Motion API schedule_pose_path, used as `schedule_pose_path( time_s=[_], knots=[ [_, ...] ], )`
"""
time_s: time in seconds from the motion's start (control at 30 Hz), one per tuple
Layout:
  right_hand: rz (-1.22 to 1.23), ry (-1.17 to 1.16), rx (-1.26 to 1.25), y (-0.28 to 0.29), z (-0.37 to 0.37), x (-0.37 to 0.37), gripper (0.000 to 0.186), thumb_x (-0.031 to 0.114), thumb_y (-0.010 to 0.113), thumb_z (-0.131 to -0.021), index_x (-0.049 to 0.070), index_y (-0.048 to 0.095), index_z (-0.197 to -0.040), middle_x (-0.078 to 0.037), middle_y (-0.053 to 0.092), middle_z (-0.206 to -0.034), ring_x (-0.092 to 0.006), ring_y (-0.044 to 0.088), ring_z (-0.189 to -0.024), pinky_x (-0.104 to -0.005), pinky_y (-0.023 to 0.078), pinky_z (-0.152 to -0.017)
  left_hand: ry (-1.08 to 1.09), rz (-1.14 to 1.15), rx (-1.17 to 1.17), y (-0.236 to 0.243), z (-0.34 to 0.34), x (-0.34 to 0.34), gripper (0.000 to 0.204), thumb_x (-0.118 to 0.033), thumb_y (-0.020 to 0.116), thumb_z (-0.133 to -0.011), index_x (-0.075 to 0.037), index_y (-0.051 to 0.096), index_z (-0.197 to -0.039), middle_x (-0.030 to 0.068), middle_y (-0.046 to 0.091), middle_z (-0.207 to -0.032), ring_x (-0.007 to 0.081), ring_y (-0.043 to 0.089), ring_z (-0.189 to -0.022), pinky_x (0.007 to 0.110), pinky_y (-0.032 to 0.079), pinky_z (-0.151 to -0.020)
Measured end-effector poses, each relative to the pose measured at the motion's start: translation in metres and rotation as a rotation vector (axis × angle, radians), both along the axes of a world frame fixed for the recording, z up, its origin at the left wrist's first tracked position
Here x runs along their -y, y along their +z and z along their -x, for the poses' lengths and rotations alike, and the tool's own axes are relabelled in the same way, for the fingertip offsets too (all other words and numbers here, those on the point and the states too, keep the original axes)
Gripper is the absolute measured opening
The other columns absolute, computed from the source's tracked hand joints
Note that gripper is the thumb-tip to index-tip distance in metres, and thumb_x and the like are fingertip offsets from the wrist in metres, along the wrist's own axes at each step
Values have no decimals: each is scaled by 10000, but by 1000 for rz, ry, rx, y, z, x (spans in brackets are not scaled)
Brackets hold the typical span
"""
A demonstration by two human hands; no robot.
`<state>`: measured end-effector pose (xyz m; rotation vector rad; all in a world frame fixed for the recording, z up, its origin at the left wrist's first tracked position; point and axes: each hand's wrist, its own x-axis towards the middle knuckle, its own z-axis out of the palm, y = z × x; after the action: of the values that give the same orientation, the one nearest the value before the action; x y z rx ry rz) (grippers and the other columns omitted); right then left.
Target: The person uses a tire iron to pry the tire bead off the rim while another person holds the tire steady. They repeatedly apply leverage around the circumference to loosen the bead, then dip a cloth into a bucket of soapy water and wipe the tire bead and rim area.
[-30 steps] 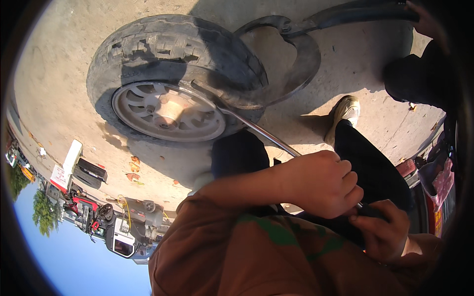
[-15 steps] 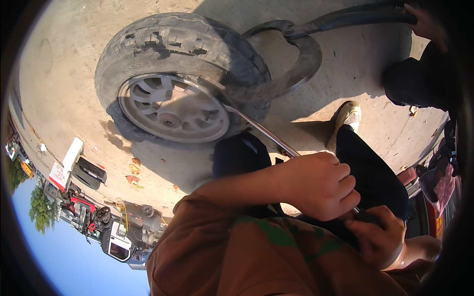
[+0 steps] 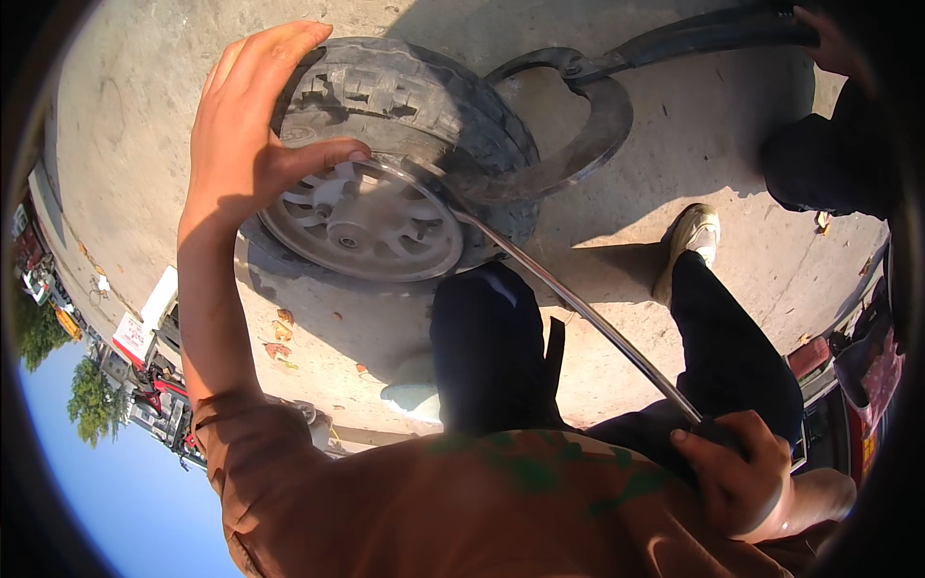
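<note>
A tyre [image 3: 395,96] on a pale spoked rim [image 3: 347,226] lies ahead of me. My left hand [image 3: 255,125] is over its left side, fingers stretched apart, thumb near the rim's upper edge. My right hand [image 3: 737,472] is closed round the dark handle of a long steel lever [image 3: 588,308], whose far end sits at the rim edge. A large curved black jaw tool [image 3: 602,135] is against the tyre at the right, its tip by the lever; a co-worker's hand [image 3: 824,43] is at the end of its long handle.
My legs [image 3: 487,356] are bent below the wheel, one shoe [image 3: 694,236] to the right. A co-worker's dark-clad knee [image 3: 800,164] is at the upper right. Concrete ground [image 3: 125,144] has dry leaves. Red and white vehicles [image 3: 145,328] stand at the left; a pink item [image 3: 867,376] is at the right.
My left hand has left the lever and swung up and left to the tyre. My right hand still holds the lever's handle, slightly lower.
</note>
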<state>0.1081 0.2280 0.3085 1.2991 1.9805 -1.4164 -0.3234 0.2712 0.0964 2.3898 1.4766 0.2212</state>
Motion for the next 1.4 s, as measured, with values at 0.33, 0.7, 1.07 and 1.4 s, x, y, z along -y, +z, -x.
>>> schedule_pose_path(
  time_s=[0.33, 0.7, 1.07, 1.4],
  knots=[
    [-42, 159, 62, 4, 2, -8, 379, 162, 848, -694, 167, 782, -1067, -167, 628, -910, -248, 643, -619, -321, 484, -489, -110, 110, -120, -14, 3, -18, 835, -413, 940, -576, -80, 622, -1272, 107, 655, -1192, 355, 601, -1123, 449, 462, -984],
    [3, 125, 98, 6, 2, -10, 378, 178, 852, -683, 207, 786, -1053, -146, 647, -934, -251, 637, -645, -328, 478, -537, -72, 40, -50, -17, -8, -14, 737, -364, 931, -612, -52, 652, -1219, 117, 678, -1129, 348, 625, -1037, 419, 480, -895],
    [-11, 171, 115, 12, -1, 3, 423, 193, 814, -695, 192, 783, -1118, -152, 641, -987, -284, 663, -729, -356, 493, -565, 15, 158, -39, -14, 4, -13, 787, -432, 931, -607, -76, 669, -1259, 92, 677, -1208, 328, 602, -1153, 430, 463, -1008],
    [-15, 171, 119, 13, 5, 9, 413, 160, 807, -711, 194, 781, -1121, -156, 632, -998, -297, 667, -755, -354, 496, -566, 87, 237, -71, -15, 38, -8, 791, -411, 935, -619, -69, 655, -1276, 111, 682, -1260, 333, 610, -1221, 459, 389, -1164]
  ],
)
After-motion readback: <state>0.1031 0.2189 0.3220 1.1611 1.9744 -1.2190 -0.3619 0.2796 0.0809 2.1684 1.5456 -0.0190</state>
